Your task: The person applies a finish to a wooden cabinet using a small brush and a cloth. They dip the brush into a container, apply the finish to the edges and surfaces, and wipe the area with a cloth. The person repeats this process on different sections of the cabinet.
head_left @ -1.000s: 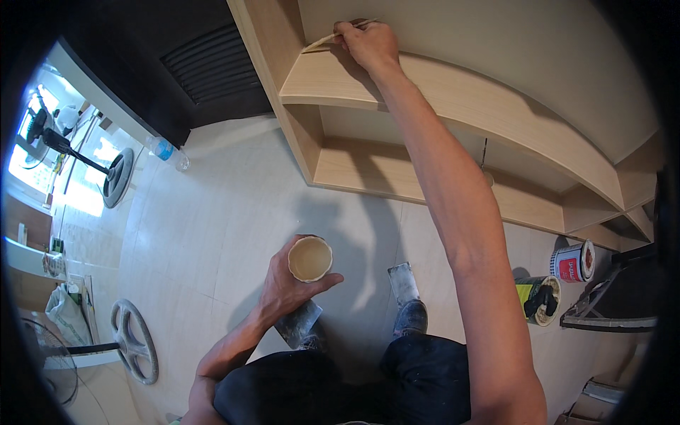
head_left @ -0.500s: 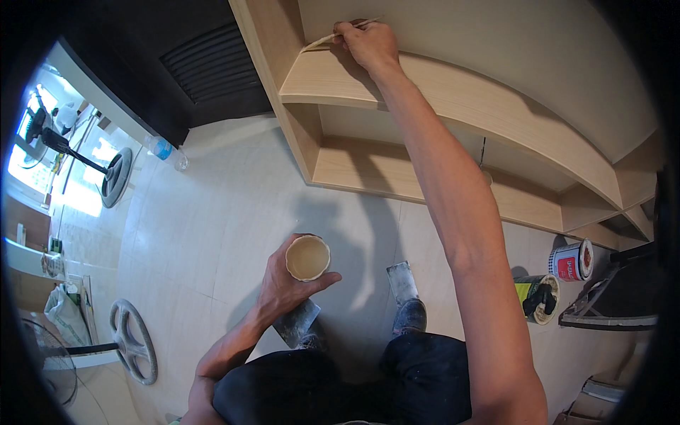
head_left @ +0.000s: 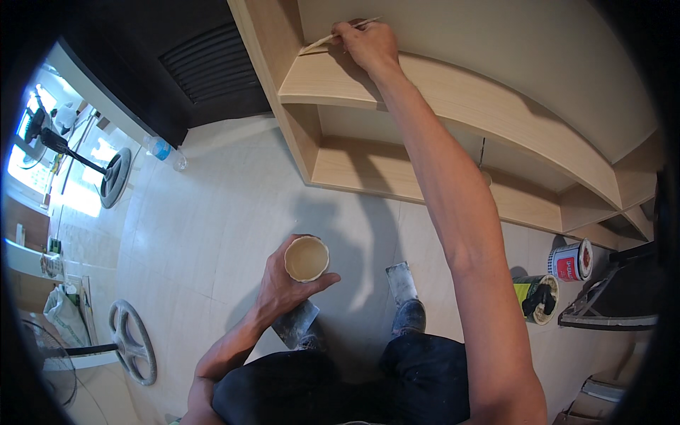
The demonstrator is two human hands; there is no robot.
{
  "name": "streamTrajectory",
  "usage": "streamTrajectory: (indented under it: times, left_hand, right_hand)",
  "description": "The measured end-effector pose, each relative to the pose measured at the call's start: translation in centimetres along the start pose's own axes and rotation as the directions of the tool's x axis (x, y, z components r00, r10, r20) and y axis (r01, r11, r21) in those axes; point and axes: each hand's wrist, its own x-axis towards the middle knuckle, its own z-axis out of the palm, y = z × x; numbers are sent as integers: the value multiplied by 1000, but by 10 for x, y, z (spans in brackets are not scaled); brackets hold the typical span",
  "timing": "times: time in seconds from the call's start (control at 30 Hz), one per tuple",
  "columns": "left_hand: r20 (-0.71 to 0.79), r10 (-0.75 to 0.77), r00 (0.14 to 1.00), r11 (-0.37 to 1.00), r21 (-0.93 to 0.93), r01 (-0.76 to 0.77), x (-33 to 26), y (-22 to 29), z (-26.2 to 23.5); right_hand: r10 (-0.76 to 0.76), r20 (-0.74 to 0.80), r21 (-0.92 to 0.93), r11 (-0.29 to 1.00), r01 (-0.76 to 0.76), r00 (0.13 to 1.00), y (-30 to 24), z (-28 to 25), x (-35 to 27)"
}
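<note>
"Pale floor (head_left: 212, 212), light-wood shelf unit (head_left: 309, 142). What's standing around?"

"Two round cans: one with a green-yellow label (head_left: 523, 292), one with a red-and-white label (head_left: 564, 265). One clear plastic bottle (head_left: 164, 151) too."

"And the hands?"

"Left hand (head_left: 282, 278) half-curled around one wavy-rimmed, pale cup (head_left: 307, 259) above the floor, thumb stretched out. Right hand (head_left: 370, 47) closed, pinching one thin, pale stick (head_left: 320, 42), its tip at the upper shelf's left back corner."

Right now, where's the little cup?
In the head view, the cup is in the left hand, just left of centre, over the pale floor.
</note>
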Motion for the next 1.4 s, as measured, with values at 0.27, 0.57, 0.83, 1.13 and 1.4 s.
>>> streamTrajectory:
  times: [0.27, 0.57, 0.83, 1.13, 1.4]
  left_hand:
    - [-33, 48, 998, 999, 6, -48, 0, 1, 2]
    - [-27, 26, 999, 999, 20, -26, 1, 2, 2]
    - [-22, 43, 999, 999, 31, -43, 2, 0, 1]
    - [-13, 34, 999, 999, 16, -34, 2, -3, 0]
    - [-16, 37, 999, 999, 15, -37, 1, -1, 0]
  right_hand:
    - [-8, 41, 88, 996, 4, 999, -5, -2, -5]
    - [-8, 34, 23, 1000, 7, 999, -4, -2, -5]
    - [-54, -12, -19, 998, 53, 998, 2, 3, -1]
    - [-61, -90, -2, 998, 61, 994, 2, 5, -1]
    - [-46, 45, -2, 999, 46, 998, -6, -4, -8]
